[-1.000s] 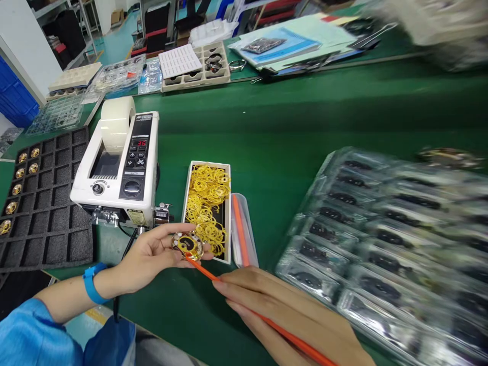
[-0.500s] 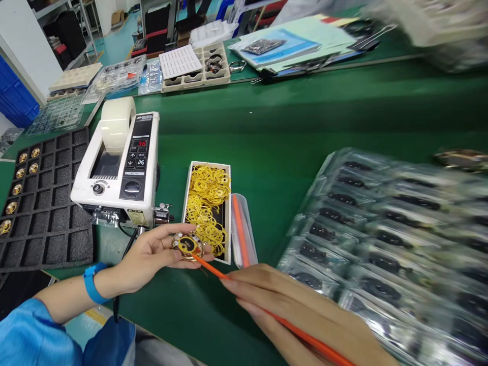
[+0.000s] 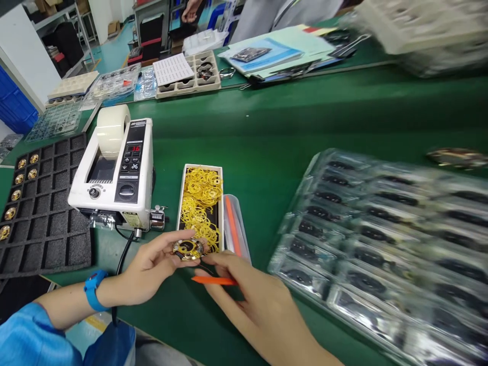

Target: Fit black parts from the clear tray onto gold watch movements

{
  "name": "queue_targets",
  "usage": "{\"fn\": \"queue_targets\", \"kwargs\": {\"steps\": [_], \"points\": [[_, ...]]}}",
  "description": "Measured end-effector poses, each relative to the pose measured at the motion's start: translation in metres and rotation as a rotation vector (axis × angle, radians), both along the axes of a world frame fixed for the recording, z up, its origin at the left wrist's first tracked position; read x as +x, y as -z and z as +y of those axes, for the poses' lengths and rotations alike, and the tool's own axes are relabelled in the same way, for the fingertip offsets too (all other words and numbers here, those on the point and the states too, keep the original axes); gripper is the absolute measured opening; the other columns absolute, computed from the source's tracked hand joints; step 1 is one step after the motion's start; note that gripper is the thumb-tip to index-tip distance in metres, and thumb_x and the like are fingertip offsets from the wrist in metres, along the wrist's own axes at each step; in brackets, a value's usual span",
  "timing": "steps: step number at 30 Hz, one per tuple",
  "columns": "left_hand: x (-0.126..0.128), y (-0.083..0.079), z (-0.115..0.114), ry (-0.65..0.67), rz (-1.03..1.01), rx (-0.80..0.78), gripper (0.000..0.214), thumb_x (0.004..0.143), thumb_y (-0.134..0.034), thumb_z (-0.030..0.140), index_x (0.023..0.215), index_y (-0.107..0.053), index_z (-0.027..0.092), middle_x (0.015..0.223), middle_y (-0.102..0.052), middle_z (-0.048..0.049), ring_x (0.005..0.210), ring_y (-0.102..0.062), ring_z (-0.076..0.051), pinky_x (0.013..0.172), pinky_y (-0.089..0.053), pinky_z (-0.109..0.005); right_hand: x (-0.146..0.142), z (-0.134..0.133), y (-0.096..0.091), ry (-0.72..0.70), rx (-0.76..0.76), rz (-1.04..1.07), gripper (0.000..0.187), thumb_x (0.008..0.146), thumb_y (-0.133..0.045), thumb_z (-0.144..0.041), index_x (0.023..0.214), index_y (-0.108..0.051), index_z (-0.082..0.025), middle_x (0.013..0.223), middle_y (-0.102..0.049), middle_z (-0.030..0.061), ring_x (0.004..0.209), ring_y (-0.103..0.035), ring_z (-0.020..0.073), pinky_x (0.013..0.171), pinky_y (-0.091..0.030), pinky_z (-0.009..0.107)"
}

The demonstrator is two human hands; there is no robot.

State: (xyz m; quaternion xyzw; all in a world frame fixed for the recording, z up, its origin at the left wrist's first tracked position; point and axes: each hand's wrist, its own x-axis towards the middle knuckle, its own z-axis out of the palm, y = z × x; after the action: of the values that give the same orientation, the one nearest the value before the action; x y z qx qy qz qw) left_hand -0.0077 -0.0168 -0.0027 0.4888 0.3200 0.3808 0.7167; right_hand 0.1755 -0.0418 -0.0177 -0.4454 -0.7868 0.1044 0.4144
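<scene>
My left hand pinches a small round gold and black part between thumb and fingers, just in front of a narrow white box of thin yellow rings. My right hand is close beside it, fingers closed round a thin orange stick that lies nearly level below the part, its tip pointing left. A fingertip of the right hand nearly touches the part's right edge.
A white tape dispenser stands at left, beside a black foam tray with gold parts. Clear blister trays with dark parts fill the right. A clear tube holds another orange stick. Papers and trays lie beyond; a person stands at the far edge.
The orange stick has swung from slanting up at the part to lying almost level below it. My right hand has moved up and left, close to the part. The view tilted slightly.
</scene>
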Motion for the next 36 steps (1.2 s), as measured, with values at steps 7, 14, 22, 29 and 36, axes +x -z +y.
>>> {"fn": "queue_targets", "kwargs": {"steps": [7, 14, 22, 29, 36], "points": [[0.004, 0.004, -0.001, -0.031, 0.070, 0.018, 0.036, 0.093, -0.055, 0.031, 0.128, -0.060, 0.030, 0.127, -0.065, -0.0061, 0.119, -0.059, -0.023, 0.102, -0.049, -0.039, -0.015, -0.006, 0.007, 0.089, 0.248, -0.136, 0.017, 0.098, -0.042, -0.013, 0.094, -0.059, -0.013, 0.059, -0.057, 0.0001, 0.050, -0.053, 0.0131, 0.049, -0.038, 0.026], [0.004, 0.008, -0.001, -0.015, -0.009, -0.064, 0.039, 0.090, -0.060, 0.026, 0.128, -0.060, 0.027, 0.123, -0.069, -0.0072, 0.114, -0.063, -0.023, 0.107, -0.042, -0.042, -0.023, -0.005, 0.011, 0.093, 0.381, -0.283, 0.031, 0.097, -0.035, -0.006, 0.092, -0.065, -0.011, 0.059, -0.058, 0.0022, 0.054, -0.051, 0.0156, 0.055, -0.036, 0.030], [0.006, 0.001, 0.001, -0.043, -0.063, -0.292, 0.037, 0.083, -0.063, 0.019, 0.118, -0.067, 0.026, 0.113, -0.074, -0.0054, 0.110, -0.066, -0.024, 0.098, -0.047, -0.037, -0.023, -0.002, 0.010, 0.032, 0.348, -0.345, 0.031, 0.093, -0.038, -0.005, 0.092, -0.068, -0.011, 0.063, -0.061, 0.0038, 0.055, -0.055, 0.0162, 0.053, -0.040, 0.030], [0.003, -0.001, 0.005, -0.064, -0.083, -0.309, 0.036, 0.082, -0.066, 0.020, 0.119, -0.065, 0.024, 0.107, -0.075, -0.0070, 0.107, -0.068, -0.024, 0.101, -0.047, -0.042, 0.001, -0.006, 0.016, -0.159, 0.318, -0.082, 0.024, 0.096, -0.039, -0.012, 0.106, -0.061, -0.014, 0.064, -0.059, 0.0008, 0.054, -0.054, 0.0131, 0.048, -0.043, 0.026], [0.002, 0.001, 0.005, -0.031, -0.089, -0.226, 0.039, 0.081, -0.073, 0.025, 0.119, -0.064, 0.025, 0.109, -0.074, -0.0075, 0.104, -0.069, -0.021, 0.101, -0.048, -0.042, 0.022, 0.009, -0.004, 0.090, -0.091, 0.619, 0.049, 0.101, -0.030, -0.040, 0.077, -0.069, -0.023, 0.066, -0.060, 0.0048, 0.058, -0.059, 0.0170, 0.048, -0.049, 0.028]]}}
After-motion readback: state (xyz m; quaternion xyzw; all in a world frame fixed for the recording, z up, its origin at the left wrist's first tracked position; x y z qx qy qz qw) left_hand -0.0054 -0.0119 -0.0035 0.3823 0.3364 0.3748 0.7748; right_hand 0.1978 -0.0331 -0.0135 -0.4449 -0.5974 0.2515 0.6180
